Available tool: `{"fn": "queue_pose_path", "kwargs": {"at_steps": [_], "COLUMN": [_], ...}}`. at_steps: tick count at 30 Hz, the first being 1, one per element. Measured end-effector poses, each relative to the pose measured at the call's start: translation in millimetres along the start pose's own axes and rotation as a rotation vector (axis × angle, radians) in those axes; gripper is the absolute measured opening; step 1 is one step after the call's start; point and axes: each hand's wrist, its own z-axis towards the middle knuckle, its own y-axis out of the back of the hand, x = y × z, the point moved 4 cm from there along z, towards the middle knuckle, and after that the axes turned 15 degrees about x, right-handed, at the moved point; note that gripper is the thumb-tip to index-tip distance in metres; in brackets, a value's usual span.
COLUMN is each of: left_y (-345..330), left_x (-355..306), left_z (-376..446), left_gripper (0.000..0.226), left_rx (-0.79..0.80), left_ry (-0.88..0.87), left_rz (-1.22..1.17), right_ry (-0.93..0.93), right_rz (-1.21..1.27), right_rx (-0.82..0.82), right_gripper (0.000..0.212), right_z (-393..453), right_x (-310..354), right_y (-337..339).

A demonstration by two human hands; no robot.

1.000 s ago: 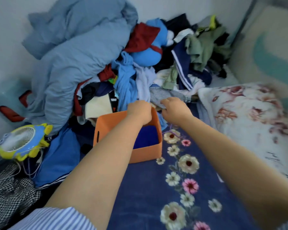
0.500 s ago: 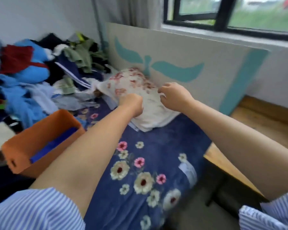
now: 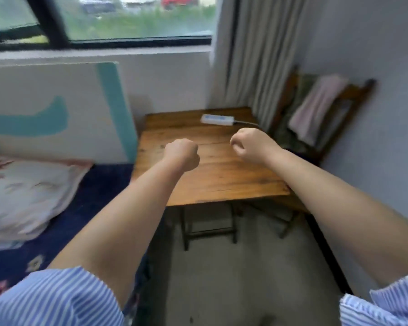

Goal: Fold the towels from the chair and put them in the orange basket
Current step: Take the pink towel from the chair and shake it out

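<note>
A wooden chair (image 3: 360,90) stands in the far right corner against the wall. A pale pink towel (image 3: 316,109) hangs over its back, with a darker greenish cloth (image 3: 290,128) draped beside it. My left hand (image 3: 181,154) and my right hand (image 3: 250,144) are both held out over a wooden table, fingers curled into loose fists with nothing in them. The right hand is nearer the chair, still well short of it. The orange basket is out of view.
A wooden table (image 3: 217,175) stands between me and the chair, with a white power strip (image 3: 217,119) at its far edge. The bed with a floral pillow (image 3: 21,194) is on the left. A curtain (image 3: 252,57) hangs beside the window.
My view has swung right, from the orange basket and clothes pile, past the pillow, to the table and chair. Both hands stayed curled and empty in front of me.
</note>
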Motion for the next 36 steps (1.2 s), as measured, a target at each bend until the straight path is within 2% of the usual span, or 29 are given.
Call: {"fn": "queue_pose_path", "kwargs": {"at_steps": [5,6,7,8,10,16,22,27,32,36], "left_y": [21.2,33.1,36.1,35.3,39.4,37.5,71.9,121.9,159.2,169.8], "left_x": [-148.6,-233.7,-249.1,-250.7,-271.2,-307.9,-345.2,-366.4,-388.4,-412.3], "left_z": [68.9,108.6,114.7,114.3,129.8,187.2,291.2,384.1,466.6,509.8], "left_gripper": [0.023,0.023,0.024,0.024,0.022,0.021,0.031,0.026,0.021,0.028], "left_rx": [0.031,0.055,0.053,0.058,0.037,0.115,0.144,0.144,0.149,0.164], "left_ry": [-0.158,-0.207,-0.211,-0.209,-0.234,-0.249,-0.267,-0.277,-0.294,-0.342], "left_rz": [0.010,0.003,0.002,0.015,0.042,0.072,0.135,0.116,0.013,-0.131], "right_ry": [-0.133,-0.211,-0.207,-0.215,-0.245,-0.309,-0.372,-0.443,-0.530,-0.549], "right_rz": [0.071,0.082,0.076,0.120,0.148,0.185,0.179,0.222,0.273,0.299], "right_rx": [0.020,0.018,0.013,0.054,0.017,-0.004,0.051,0.000,-0.035,-0.081], "right_gripper": [0.029,0.030,0.030,0.030,0.028,0.027,0.028,0.027,0.026,0.025], "right_z": [-39.9,-57.5,-58.9,-60.1,-64.9,-62.8,-4.2,65.1,122.8,154.2], "right_x": [-145.4,-231.2,-251.7,-260.0,-283.4,-355.6,-442.3,-512.1,-573.7,-608.7], "right_y": [24.3,37.0,34.4,27.8,35.6,34.5,48.9,87.5,114.7,125.0]}}
